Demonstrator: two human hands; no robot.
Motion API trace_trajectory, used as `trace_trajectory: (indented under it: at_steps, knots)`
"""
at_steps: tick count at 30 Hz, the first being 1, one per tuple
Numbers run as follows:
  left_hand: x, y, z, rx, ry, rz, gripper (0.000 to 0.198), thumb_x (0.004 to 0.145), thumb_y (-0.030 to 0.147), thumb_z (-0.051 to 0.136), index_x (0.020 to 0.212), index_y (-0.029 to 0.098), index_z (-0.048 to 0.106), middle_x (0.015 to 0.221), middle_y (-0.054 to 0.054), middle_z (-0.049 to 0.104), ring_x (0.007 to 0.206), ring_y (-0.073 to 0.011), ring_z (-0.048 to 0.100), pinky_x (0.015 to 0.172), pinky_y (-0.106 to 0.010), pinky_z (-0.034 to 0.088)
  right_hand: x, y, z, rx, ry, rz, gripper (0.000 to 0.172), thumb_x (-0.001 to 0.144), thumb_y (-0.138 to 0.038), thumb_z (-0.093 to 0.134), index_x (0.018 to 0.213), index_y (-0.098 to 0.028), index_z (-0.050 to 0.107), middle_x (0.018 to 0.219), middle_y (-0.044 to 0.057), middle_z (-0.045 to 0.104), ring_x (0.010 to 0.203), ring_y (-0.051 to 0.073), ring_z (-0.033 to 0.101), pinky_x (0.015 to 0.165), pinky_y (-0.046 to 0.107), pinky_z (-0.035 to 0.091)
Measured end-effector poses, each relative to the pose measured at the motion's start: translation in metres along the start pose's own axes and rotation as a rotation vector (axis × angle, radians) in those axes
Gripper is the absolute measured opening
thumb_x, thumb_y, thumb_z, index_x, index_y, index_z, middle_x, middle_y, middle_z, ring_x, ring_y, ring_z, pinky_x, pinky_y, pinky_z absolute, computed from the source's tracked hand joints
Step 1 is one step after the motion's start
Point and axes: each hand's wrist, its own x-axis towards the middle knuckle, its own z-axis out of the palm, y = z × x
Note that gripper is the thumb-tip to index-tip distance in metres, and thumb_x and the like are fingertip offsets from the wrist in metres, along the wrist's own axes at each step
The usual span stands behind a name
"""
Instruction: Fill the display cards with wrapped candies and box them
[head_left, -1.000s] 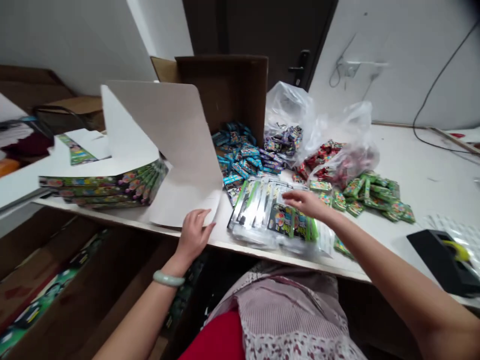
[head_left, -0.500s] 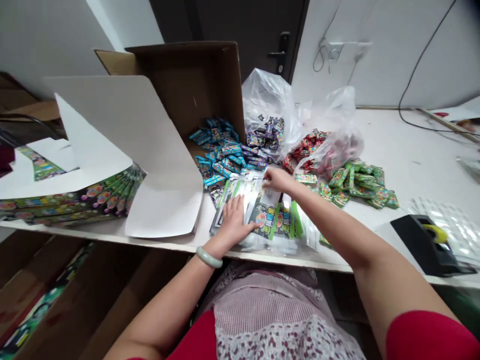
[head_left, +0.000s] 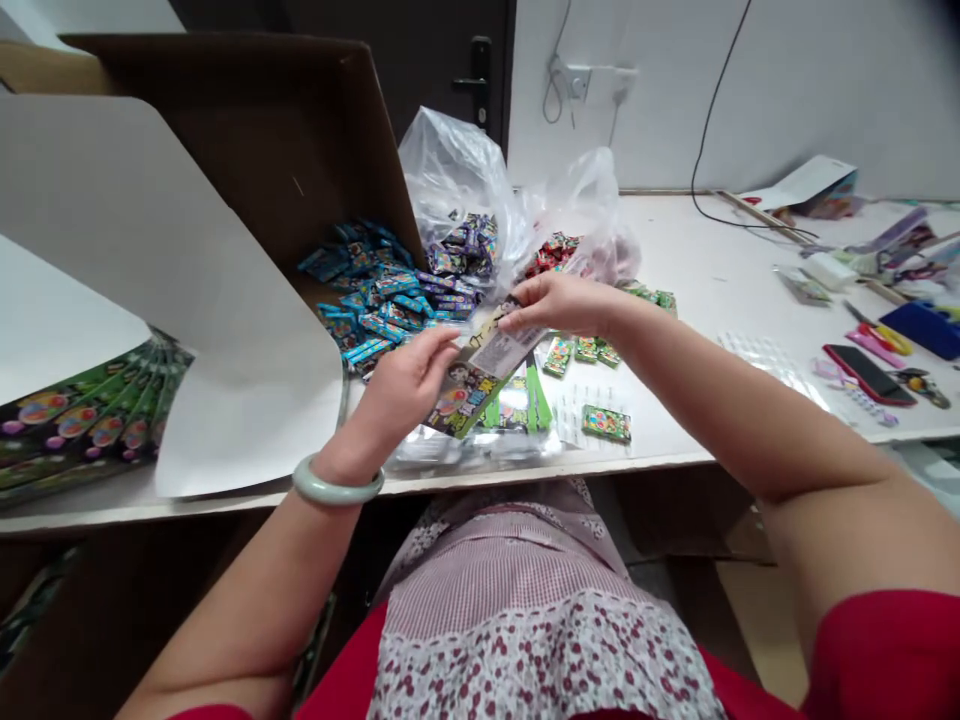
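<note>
A flat printed plastic pouch [head_left: 472,388], black and green with a clear window, is held up at a slant between my hands. My left hand [head_left: 405,385] grips its left edge, thumb on top. The fingers of my right hand [head_left: 559,303] pinch its upper right corner. Below it, a pile of similar pouches [head_left: 517,400] lies near the table's front edge. Small blue packets [head_left: 394,290] are heaped beyond my left hand. Green packets [head_left: 559,357] lie under my right forearm, and a single green packet [head_left: 607,423] rests closer to me.
A large cardboard box [head_left: 262,130] lies on its side behind a white sheet [head_left: 247,400]. Clear bags hold purple packets [head_left: 469,243] and red packets [head_left: 551,253]. To the right are a phone [head_left: 868,374], scissors [head_left: 870,325] and a blue item [head_left: 922,328].
The pouch has been lifted off the pile and tilted. My left hand has gone from lying flat on the pouches to gripping the pouch's edge. The view has swung right.
</note>
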Motion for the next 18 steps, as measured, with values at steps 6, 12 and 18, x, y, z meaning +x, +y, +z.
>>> trace_trajectory:
  at_steps: [6, 12, 18]
  knots:
    - [-0.006, 0.006, 0.002, 0.22, -0.025, 0.088, 0.029, 0.092, 0.025, 0.048, 0.117, 0.014, 0.058, 0.11, -0.013, 0.068, 0.098, -0.0255, 0.065, 0.086, -0.037, 0.05, -0.013, -0.001, 0.016, 0.119, -0.06, -0.09, 0.012, 0.077, -0.02, 0.074, 0.082, -0.01, 0.071, 0.077, 0.004, 0.071, 0.075, 0.016, 0.068, 0.077, 0.038, 0.057]
    - [-0.015, 0.0, 0.0, -0.404, 0.156, -0.273, 0.018, 0.086, 0.028, 0.057, 0.099, 0.017, 0.063, 0.093, -0.005, 0.07, 0.084, -0.019, 0.065, 0.078, -0.031, 0.052, -0.036, 0.006, 0.054, -0.188, 0.64, -0.464, 0.039, 0.081, -0.029, 0.068, 0.118, -0.019, 0.06, 0.124, 0.011, 0.06, 0.12, 0.025, 0.055, 0.102, 0.046, 0.045]
    - [-0.028, 0.006, 0.014, -0.922, 0.149, -0.485, 0.026, 0.078, 0.031, 0.071, 0.101, 0.019, 0.066, 0.1, -0.004, 0.072, 0.093, -0.0212, 0.067, 0.086, -0.034, 0.053, -0.03, 0.064, 0.103, 0.289, 0.224, -0.186, 0.047, 0.07, -0.05, 0.073, 0.104, -0.02, 0.058, 0.102, 0.007, 0.068, 0.097, 0.023, 0.065, 0.089, 0.043, 0.053]
